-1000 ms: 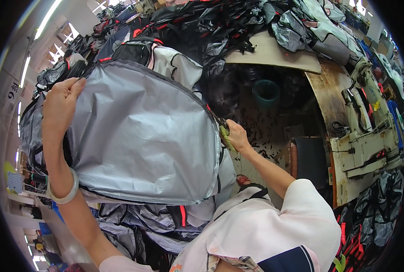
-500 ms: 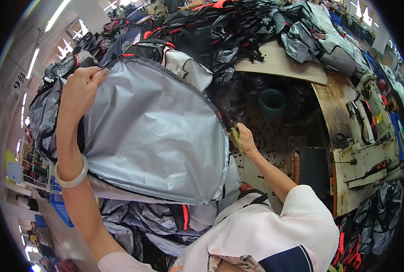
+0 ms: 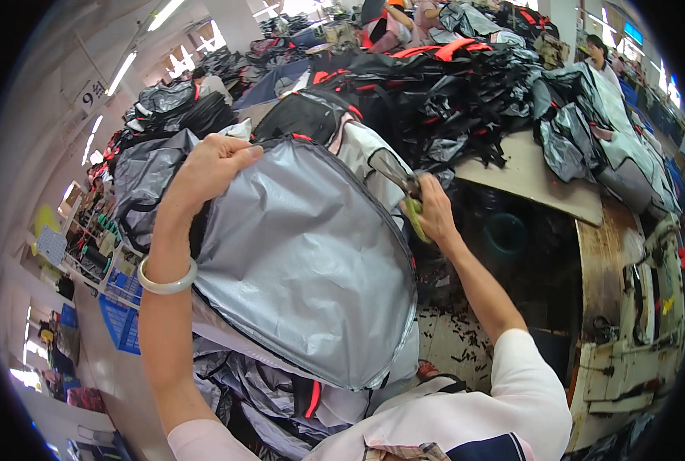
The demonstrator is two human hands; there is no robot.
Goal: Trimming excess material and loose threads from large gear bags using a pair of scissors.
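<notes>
Silver panel, green-handled scissors.
My left fingers pinch the panel's upper left edge; my right fingers grip the scissors near its curved right edge.

Up at the left, a pale sign is picked out — a large dark numeral is followed by a single character, both set at a slant. High on the right, a bright blue panel is glimpsed, too small to be read. On the machine at right, a yellow patch is spotted — no lettering can be made out.
</notes>
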